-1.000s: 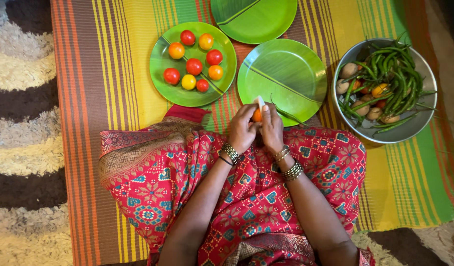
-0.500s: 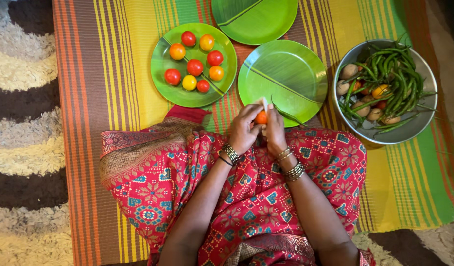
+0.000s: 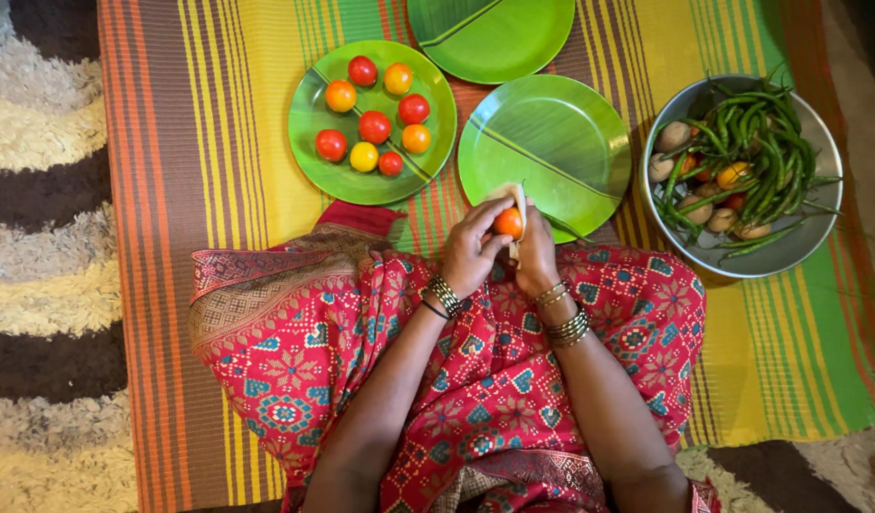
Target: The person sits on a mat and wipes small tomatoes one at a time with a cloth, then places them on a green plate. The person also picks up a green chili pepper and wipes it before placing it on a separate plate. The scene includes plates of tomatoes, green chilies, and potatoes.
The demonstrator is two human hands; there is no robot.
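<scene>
Hands meet over the lap, just below an empty green plate (image 3: 551, 142): left hand (image 3: 471, 249) pinches a small orange tomato (image 3: 508, 222), right hand (image 3: 535, 258) grips a pale knife (image 3: 519, 201); smooth, soft fruit, likely slippery, best held around its sides

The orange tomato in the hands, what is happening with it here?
A seated person holds a small orange tomato between the left hand and the right hand, with a pale cloth-like piece against it. This is above an empty green plate. Another green plate holds eight tomatoes; a metal bowl holds green chillies.
</scene>
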